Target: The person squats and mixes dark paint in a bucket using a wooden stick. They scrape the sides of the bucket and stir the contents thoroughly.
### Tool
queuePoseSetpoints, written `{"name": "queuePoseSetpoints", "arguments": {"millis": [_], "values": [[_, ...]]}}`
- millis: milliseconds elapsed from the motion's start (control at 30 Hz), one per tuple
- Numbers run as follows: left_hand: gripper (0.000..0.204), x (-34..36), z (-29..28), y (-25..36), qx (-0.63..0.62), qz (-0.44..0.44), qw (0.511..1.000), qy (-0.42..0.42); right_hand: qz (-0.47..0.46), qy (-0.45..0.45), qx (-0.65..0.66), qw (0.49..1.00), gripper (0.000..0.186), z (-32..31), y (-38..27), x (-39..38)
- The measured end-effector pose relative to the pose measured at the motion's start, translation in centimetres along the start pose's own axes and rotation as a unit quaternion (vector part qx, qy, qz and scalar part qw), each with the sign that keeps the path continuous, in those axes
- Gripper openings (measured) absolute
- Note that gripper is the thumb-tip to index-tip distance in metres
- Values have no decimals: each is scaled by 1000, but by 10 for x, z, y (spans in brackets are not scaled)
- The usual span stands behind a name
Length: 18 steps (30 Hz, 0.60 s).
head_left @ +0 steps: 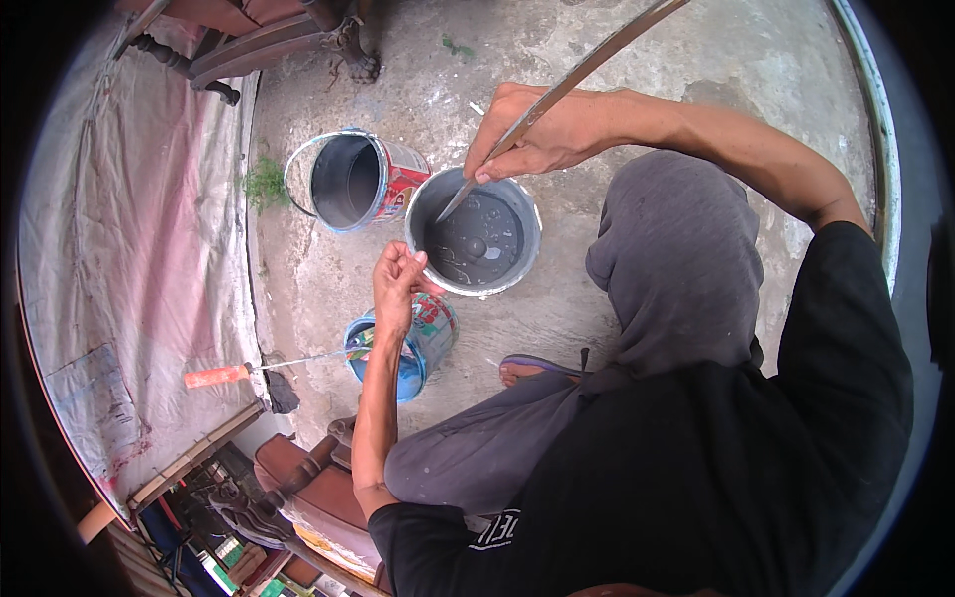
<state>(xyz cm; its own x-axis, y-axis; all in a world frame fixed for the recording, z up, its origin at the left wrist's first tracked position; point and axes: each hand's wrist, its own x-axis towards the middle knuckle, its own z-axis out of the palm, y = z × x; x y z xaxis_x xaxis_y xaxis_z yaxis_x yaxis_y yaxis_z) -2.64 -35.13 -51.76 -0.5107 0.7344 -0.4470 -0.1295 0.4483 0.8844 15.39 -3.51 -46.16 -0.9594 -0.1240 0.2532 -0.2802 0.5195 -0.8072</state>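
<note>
In my right hand (537, 129) is a long wooden stick (587, 70), gripped low with the fingers closed around it. Its lower end dips into grey paint (482, 234) with bubbles on top, inside a round bucket (531, 257). My left hand (398, 279) pinches the near left rim of this bucket. Just behind it stands a second bucket (403, 179), red and white outside, grey inside, its wire handle hanging to the left. Next to my left forearm is a blue bucket (438, 333) with a paint roller (224, 375) leaning out, orange handle to the left.
A stained pale cloth (169, 229) covers the left side. Carved wooden chairs with brown seats stand at the top left (259, 50) and lower left (323, 483). Small green weeds (264, 182) grow from the rough concrete floor (328, 269). My bent knee (681, 259) rises on the right.
</note>
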Motion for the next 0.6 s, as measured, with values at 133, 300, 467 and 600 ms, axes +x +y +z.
{"name": "queuePoseSetpoints", "arguments": {"millis": [133, 300, 467, 600], "values": [[21, -4, 3, 2, 0, -10, 1000, 16, -11, -57, 37, 998, 27, -4, -6, -4], [21, -4, 0, 2, 9, -17, 1000, 19, 38, -86, 82, 992, 31, -4, -9, -14], [21, -3, 4, 6, 10, -5, 1000, 16, -17, -4, -23, 1000, 27, -12, -3, -1], [21, -2, -3, 0, 9, -3, 1000, 1, -45, -33, 7, 998, 25, 1, -2, 0]]}}
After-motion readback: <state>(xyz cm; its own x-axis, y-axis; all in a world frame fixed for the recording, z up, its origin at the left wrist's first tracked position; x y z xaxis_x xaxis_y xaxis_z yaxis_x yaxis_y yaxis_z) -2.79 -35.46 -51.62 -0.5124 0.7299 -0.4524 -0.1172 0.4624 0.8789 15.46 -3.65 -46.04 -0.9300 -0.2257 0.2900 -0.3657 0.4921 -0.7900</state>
